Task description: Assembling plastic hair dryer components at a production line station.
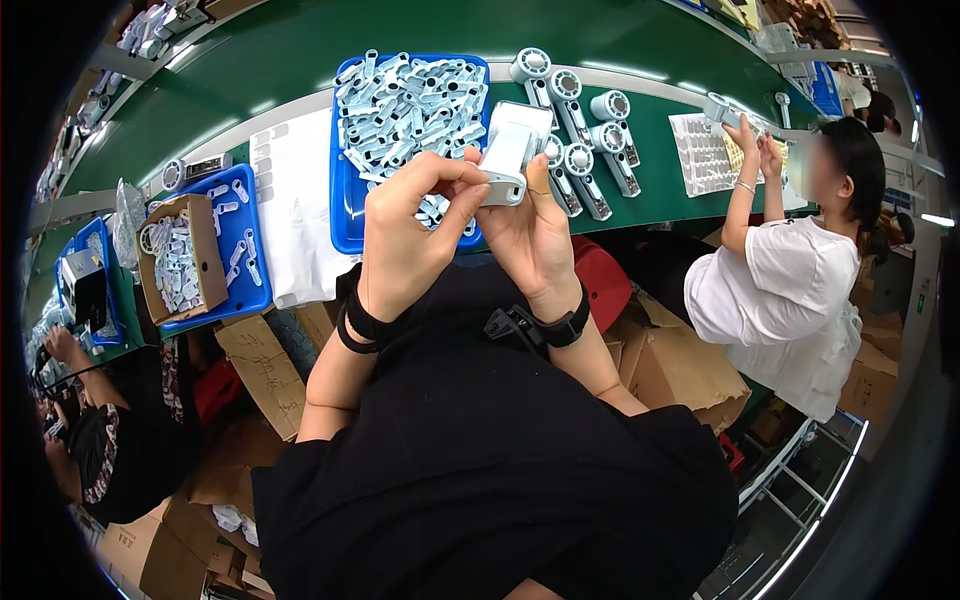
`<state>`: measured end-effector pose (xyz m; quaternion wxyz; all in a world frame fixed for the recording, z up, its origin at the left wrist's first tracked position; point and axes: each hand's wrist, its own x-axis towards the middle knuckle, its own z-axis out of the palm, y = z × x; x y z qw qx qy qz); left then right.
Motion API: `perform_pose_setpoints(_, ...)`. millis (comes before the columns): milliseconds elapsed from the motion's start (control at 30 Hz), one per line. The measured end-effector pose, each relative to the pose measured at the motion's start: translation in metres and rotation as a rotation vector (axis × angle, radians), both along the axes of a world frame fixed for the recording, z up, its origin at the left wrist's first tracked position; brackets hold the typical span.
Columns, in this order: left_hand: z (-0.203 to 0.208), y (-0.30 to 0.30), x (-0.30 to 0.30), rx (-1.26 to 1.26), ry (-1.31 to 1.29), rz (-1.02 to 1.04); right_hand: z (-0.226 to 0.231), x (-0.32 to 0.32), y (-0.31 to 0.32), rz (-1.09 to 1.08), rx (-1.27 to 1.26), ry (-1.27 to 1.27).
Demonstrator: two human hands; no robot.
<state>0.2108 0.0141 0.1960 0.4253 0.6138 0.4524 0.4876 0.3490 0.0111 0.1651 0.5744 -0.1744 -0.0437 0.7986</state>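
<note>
A pale blue handheld fan (517, 135) is held up over the bench's near edge, its slotted end toward me. My right hand (535, 245) grips it from the right, with the thumb along its side. My left hand (415, 220) is closed in a pinch at the near end, thumb and forefinger touching the casing; any small part between them is hidden. Just beyond my hands lies a blue tray (341, 215) heaped with small pale blue plastic pieces (415, 105). Several more handheld fans (579, 160) lie to the right of the tray.
A white sheet (305, 225) covers the green bench (260, 60) left of the tray. Further left, another blue tray (258, 285) holds a cardboard box (208, 255) of pieces. At the right, a co-worker (790, 220) handles a fan beside a blister tray (700, 155). Cartons (680, 360) stand below.
</note>
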Motion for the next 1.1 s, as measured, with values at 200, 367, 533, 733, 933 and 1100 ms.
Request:
perform_pose_setpoints(200, 0.0012, -0.0001, 0.0005, 0.013, 0.004, -0.004, 0.0013, 0.0000, 0.0003, -0.003, 0.013, -0.028)
perform_pose_setpoints(367, 0.0008, 0.0000, 0.0020, 0.016, 0.007, -0.002, 0.0023, 0.0002, 0.0005, -0.005, 0.018, -0.040)
perform_pose_setpoints(533, 0.0014, 0.0002, 0.0026, 0.025, 0.021, 0.003, 0.0021, 0.0009, 0.0005, -0.004, 0.011, -0.026)
perform_pose_setpoints(733, 0.0008, 0.0015, 0.0036, 0.038, 0.024, 0.003, 0.0007, 0.0015, 0.0014, -0.010, 0.013, 0.001)
perform_pose_setpoints(933, -0.0003, 0.0015, 0.0054, 0.039, 0.011, 0.022, 0.0093, -0.0021, 0.0023, -0.015, -0.035, -0.083)
perform_pose_setpoints(1100, -0.0004, 0.0024, 0.0062, 0.046, 0.008, 0.029, 0.0076, -0.0019, 0.0029, -0.014, -0.024, -0.081)
